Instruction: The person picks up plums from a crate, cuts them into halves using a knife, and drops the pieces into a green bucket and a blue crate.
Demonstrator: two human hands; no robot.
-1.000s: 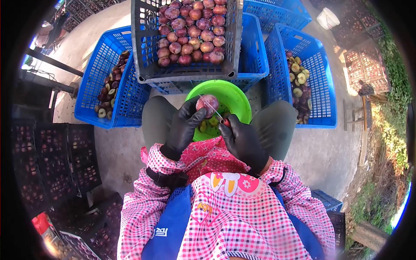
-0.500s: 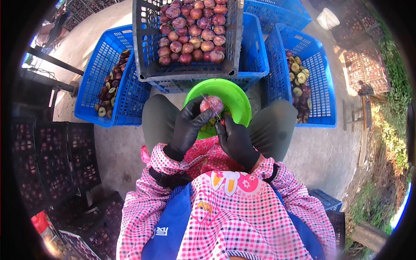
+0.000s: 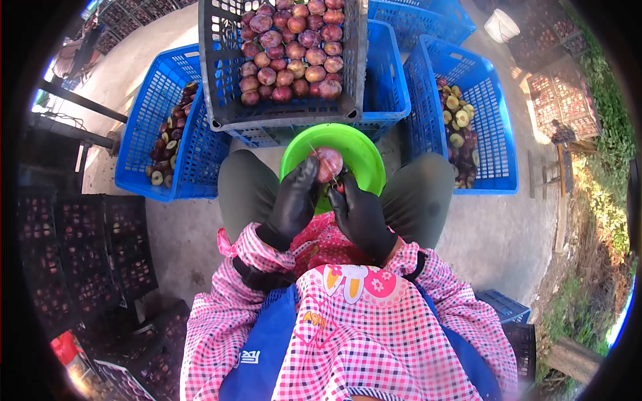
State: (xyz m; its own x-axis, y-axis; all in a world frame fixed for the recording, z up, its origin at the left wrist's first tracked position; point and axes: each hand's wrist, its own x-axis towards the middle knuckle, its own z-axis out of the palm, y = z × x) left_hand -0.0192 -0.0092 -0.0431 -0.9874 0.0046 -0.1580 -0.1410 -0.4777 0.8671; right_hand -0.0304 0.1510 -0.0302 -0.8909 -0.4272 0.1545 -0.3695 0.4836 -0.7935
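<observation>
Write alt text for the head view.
Gloved left hand holds a plum over a green bowl while the right hand holds a knife against it. A grey crate of whole plums sits ahead, blue crates of cut fruit either side.

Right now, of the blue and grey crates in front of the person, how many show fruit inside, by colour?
Blue, cut fruit inside: 2, the left blue crate and the right blue crate
Grey, whole plums inside: 1, the grey crate
Total: 3
</observation>
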